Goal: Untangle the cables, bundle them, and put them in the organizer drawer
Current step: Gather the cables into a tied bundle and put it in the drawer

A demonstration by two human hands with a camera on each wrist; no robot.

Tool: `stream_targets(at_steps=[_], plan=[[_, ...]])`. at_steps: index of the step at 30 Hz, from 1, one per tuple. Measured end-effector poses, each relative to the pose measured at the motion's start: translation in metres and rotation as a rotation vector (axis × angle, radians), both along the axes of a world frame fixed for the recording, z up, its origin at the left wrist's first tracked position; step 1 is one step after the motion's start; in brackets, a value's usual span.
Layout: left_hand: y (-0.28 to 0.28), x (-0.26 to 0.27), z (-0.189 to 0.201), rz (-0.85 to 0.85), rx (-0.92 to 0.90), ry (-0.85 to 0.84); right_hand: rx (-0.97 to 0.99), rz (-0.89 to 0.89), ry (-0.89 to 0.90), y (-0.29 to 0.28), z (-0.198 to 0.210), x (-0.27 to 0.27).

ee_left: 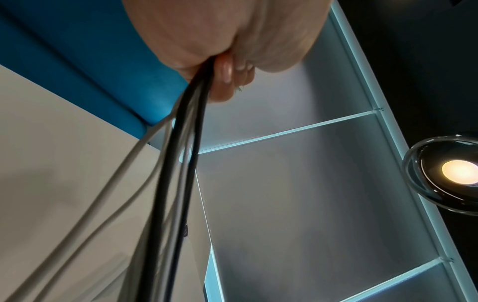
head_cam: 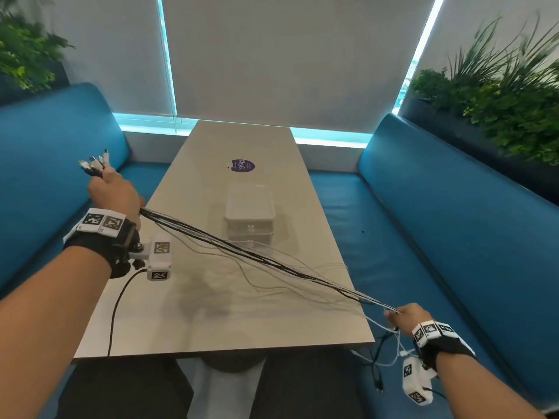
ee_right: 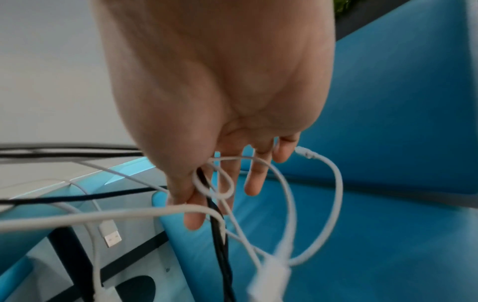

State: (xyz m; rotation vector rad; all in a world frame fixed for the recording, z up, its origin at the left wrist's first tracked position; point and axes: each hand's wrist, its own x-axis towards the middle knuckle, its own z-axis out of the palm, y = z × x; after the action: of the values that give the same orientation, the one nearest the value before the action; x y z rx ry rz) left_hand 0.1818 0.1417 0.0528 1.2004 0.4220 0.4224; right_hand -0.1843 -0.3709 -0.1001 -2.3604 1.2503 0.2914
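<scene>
My left hand [head_cam: 113, 192] is holding up one end of the cables [head_cam: 242, 252] over the left edge of the counter [head_cam: 211, 313], its grip curled tight around the black and white strands; the plugs [head_cam: 95, 163] are fanning out above my fist. In the left wrist view my fingers [ee_left: 225, 71] are wrapping the strands as they run down and away. The cables are stretching in a taut diagonal line above the counter, passing in front of the clear organizer drawer [head_cam: 249, 219], which is standing near the middle with a round purple sticker [head_cam: 242, 166] beyond it. At the near right corner my right hand [head_cam: 405, 317] is pinching the other end between thumb and forefinger, its remaining fingers [ee_right: 254, 179] spreading loosely. Loose white loops and a USB plug [ee_right: 110, 234] are dangling below it, over the blue bench [head_cam: 423, 237].
</scene>
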Motion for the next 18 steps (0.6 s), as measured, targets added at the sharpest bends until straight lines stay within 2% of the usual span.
stream_targets(at_steps=[5,9,14,18], plan=[[-0.01,-0.001,-0.002,-0.014,0.031,-0.01,-0.1,0.058,0.186,-0.019,-0.028,0.0],[-0.016,-0.001,-0.003,-0.024,0.018,-0.032,-0.155,0.142,0.254,-0.011,-0.024,-0.002],[-0.014,0.0,-0.002,-0.044,-0.02,-0.033,-0.271,0.077,0.158,-0.011,-0.025,-0.002],[-0.01,0.001,-0.005,-0.009,0.014,-0.031,-0.26,0.04,0.127,-0.011,-0.029,0.003]])
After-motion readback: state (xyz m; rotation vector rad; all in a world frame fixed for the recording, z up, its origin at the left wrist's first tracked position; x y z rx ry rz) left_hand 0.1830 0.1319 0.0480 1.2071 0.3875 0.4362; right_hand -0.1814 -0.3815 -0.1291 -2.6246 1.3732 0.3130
